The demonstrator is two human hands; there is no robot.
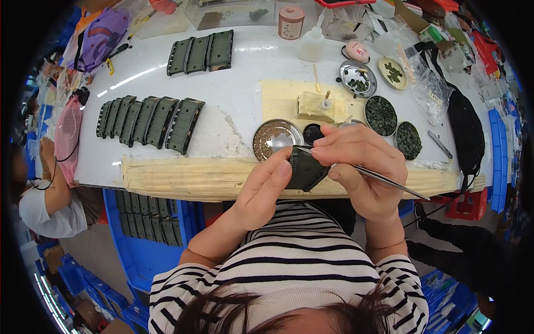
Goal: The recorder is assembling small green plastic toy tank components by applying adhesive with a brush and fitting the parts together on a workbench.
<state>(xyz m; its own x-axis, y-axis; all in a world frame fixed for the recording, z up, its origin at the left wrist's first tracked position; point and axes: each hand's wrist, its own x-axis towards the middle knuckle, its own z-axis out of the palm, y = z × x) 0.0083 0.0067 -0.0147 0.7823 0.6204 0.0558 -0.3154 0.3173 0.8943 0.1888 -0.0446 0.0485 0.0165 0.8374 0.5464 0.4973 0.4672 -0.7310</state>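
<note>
My left hand (262,192) grips a dark green curved plastic piece (306,171) with a ribbed edge, held over the padded front edge of the table. In my right hand (370,167) is a pair of metal tweezers (392,182), their tip touching the piece's upper edge; whether the tip pinches anything is too small to see. Just beyond my hands stand a tin of small gold-coloured bits (288,131) and a small black pot (312,133). Two tins of small dark green parts (381,116) (409,141) sit to the right. Similar green pieces (150,119) lie in rows at the left.
A wrapped beige block (314,107) sits on yellow paper behind the tins. A white squeeze bottle (312,44) and a pink tin (291,23) stand farther back. Below the table's left side, a blue crate (128,250) holds more green pieces. Another person (53,192) sits at the left.
</note>
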